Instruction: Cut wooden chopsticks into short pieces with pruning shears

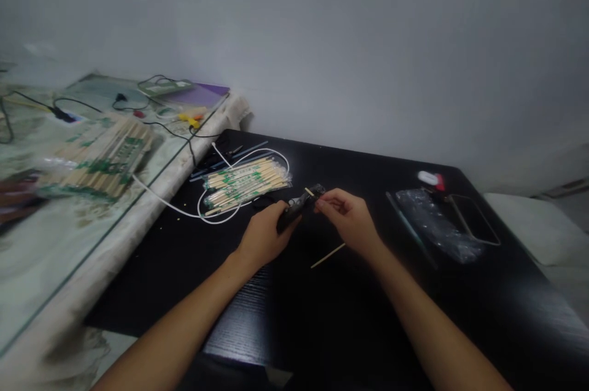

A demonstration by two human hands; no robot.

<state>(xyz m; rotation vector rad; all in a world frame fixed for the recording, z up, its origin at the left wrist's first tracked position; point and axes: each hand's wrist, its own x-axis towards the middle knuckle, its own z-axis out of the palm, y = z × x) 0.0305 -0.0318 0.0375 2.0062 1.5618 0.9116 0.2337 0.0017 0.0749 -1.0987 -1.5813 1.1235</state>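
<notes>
My left hand (262,232) is closed around a dark hand tool (291,214), whose exact kind I cannot make out. A short pale piece of wooden stick (310,192) shows at the tool's far end. Beside that end is my right hand (348,219), its thumb and fingers pinched together; what they hold is too small to name. A thin wooden stick (327,256) lies below my right hand, its upper end hidden by the hand. Left of the tool, two plastic-wrapped packs of wooden chopsticks (246,179) with green print rest on the black table (322,317).
A white cable (175,210) loops around the packs. On the right lie crumpled clear plastic (435,222), a flat dark framed object (473,219) and a red-and-white item (431,180). The glass-topped table (55,274) at left bears another chopstick pack (108,161) and dark cords.
</notes>
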